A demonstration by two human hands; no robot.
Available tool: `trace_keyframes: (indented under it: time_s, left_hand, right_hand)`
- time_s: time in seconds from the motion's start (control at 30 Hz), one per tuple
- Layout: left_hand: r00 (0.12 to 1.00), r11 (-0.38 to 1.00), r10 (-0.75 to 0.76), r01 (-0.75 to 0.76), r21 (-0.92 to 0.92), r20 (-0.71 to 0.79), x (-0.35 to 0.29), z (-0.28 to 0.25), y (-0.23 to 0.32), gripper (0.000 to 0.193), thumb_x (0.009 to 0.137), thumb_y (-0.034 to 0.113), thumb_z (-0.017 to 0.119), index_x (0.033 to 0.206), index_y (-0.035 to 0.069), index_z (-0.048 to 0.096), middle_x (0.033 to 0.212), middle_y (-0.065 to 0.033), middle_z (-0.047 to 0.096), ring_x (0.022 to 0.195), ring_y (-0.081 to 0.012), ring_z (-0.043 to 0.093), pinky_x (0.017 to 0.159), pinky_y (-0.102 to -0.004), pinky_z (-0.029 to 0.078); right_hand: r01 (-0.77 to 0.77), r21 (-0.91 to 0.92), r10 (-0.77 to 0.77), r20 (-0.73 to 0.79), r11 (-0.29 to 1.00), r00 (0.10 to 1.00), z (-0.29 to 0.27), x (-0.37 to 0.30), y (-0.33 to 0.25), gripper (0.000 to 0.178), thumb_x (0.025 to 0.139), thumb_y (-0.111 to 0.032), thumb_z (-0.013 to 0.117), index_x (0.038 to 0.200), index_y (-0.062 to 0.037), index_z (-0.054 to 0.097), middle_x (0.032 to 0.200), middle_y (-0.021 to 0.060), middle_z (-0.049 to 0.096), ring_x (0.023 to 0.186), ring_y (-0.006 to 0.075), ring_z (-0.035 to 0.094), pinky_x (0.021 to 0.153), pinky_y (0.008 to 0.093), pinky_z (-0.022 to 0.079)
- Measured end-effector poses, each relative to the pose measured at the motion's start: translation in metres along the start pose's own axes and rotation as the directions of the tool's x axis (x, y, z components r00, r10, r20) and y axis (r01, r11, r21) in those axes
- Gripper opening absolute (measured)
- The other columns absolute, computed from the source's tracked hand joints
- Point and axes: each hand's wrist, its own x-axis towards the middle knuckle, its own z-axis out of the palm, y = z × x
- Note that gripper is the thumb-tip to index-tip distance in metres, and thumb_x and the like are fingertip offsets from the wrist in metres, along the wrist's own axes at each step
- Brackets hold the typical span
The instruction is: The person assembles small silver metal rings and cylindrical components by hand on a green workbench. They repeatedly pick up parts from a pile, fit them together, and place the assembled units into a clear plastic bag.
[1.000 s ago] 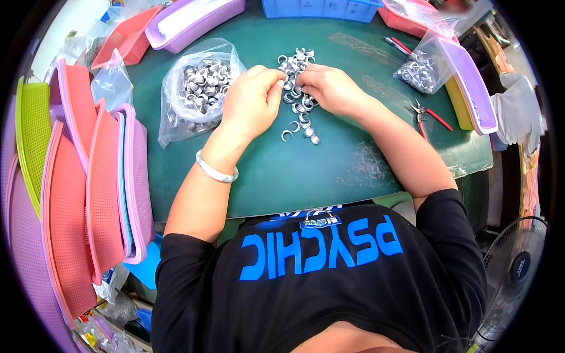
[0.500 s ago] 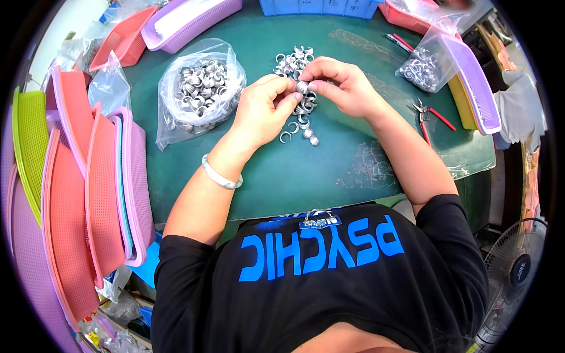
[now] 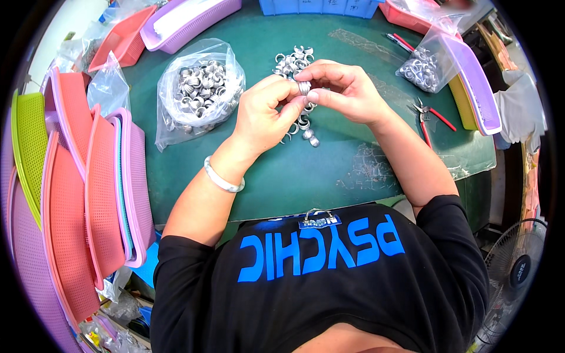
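Between my two hands, above the green tabletop, is a silver ribbed metal ring (image 3: 304, 87). The fingers of my left hand (image 3: 268, 109) are closed on its left side. My right hand (image 3: 347, 94) pinches it from the right with thumb and forefinger. Under and beyond my hands lies a pile of similar open-ended silver rings (image 3: 294, 59), partly hidden by my fingers. Two small rounded silver pieces (image 3: 311, 137) sit at the pile's near end. Left of my left hand, an open clear plastic bag (image 3: 168, 120) holds many such rings.
Pliers with red handles (image 3: 432, 117) lie on the table (image 3: 282, 188) at the right, near a bag of silver rings (image 3: 421, 70) and a purple basket (image 3: 477, 94). Stacked plastic baskets (image 3: 73, 212) line the left edge. A blue bin (image 3: 321, 7) stands at the far edge; a fan (image 3: 518, 270) is lower right.
The ring has turned between my fingers and now shows its ribbed side. My left hand has shifted slightly nearer and right, covering more of the loose rings.
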Motion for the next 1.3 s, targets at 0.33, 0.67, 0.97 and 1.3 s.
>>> trace_keyframes:
  time_s: [0.33,0.67,0.97,1.3]
  left_hand:
    - [0.957,0.862,-0.262,0.289,-0.416,0.123,-0.007,0.002,-0.009,0.01,0.079,0.005,0.061,0.088,-0.001,0.058,0.08,-0.0002,0.058,0.072,-0.0068,0.052,0.065,-0.0209,0.042]
    - [0.929,0.706,-0.336,0.358,-0.611,0.156,-0.005,0.004,-0.005,0.015,0.081,0.007,0.061,0.093,-0.001,0.059,0.081,-0.0041,0.062,0.074,-0.0073,0.056,0.063,-0.0197,0.045]
    - [0.938,0.707,-0.312,0.337,-0.622,0.152,-0.006,0.005,-0.009,0.019,0.08,0.005,0.061,0.097,-0.001,0.057,0.084,-0.003,0.06,0.074,-0.0065,0.055,0.066,-0.0193,0.045]
    - [0.933,0.767,-0.324,0.358,-0.532,0.16,-0.005,0.002,-0.006,0.022,0.081,0.002,0.057,0.102,-0.002,0.055,0.088,-0.0031,0.058,0.077,-0.0083,0.055,0.07,-0.0203,0.045]
  right_hand:
    - [0.099,-0.079,-0.098,0.008,0.992,0.995,-0.001,0.0,-0.002,0.042,0.076,0.005,0.059,0.117,0.001,0.049,0.099,0.0065,0.056,0.089,0.0132,0.054,0.079,0.027,0.045]
    - [0.226,-0.253,-0.241,-0.031,0.941,0.97,0.003,0.002,-0.005,0.043,0.07,0.003,0.063,0.111,-0.0048,0.054,0.091,0.0036,0.058,0.077,0.0118,0.053,0.067,0.0242,0.044]
    - [0.251,-0.361,-0.27,-0.001,0.898,0.963,0.002,0.003,-0.009,0.039,0.068,0.003,0.064,0.106,-0.0044,0.056,0.094,0.0045,0.058,0.075,0.0123,0.053,0.064,0.0241,0.044]
    - [0.347,-0.547,-0.386,0.047,0.762,0.921,-0.013,0.004,-0.026,0.029,0.068,0.001,0.064,0.097,-0.0014,0.057,0.094,0.0099,0.058,0.089,0.021,0.057,0.075,0.0293,0.046]
